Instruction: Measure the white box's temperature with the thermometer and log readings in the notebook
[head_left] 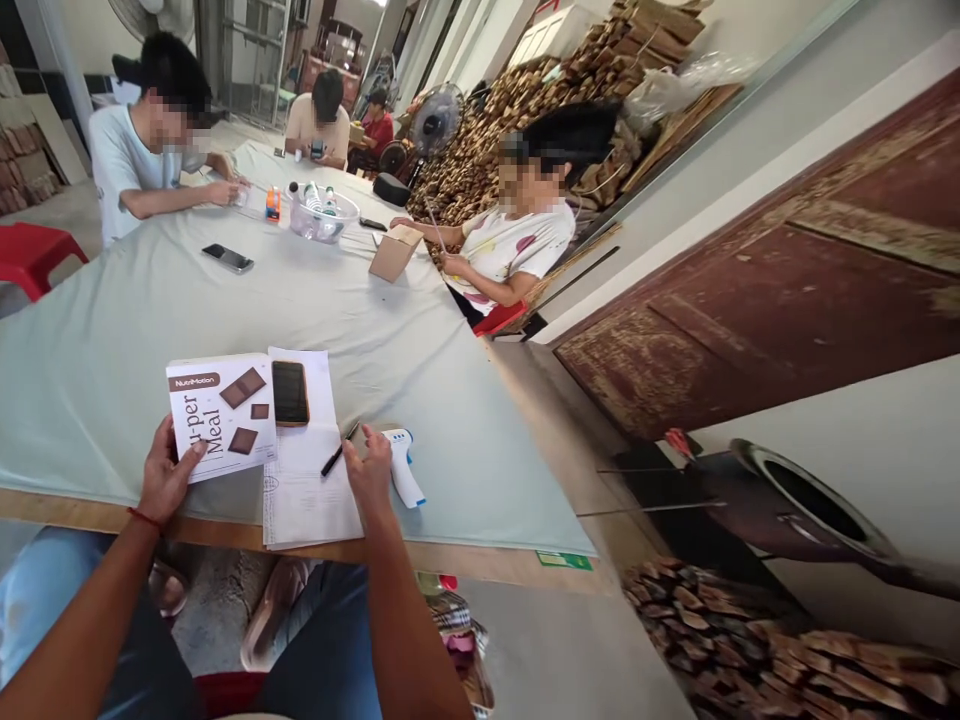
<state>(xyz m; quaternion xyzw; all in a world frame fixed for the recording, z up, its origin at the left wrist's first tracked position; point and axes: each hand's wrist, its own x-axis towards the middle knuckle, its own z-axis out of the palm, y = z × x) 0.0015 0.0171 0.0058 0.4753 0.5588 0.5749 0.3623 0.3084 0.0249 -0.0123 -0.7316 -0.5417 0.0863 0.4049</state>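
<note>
My left hand grips the lower left edge of a white package printed "NutriMotion" with brown squares, its thumb on the front. Whether it is a box or a flat packet I cannot tell. My right hand is over the right edge of some white papers, fingers apart and holding nothing. Close to its fingertips a black pen lies slantwise on the sheets. A white and blue infrared thermometer rests just right of this hand. On the upper part of the papers is a dark phone in an orange-edged case.
Farther up the cloth-covered table are another phone, a clear basin with bottles, an orange box and a cardboard box. Several people sit around it. Firewood is stacked behind.
</note>
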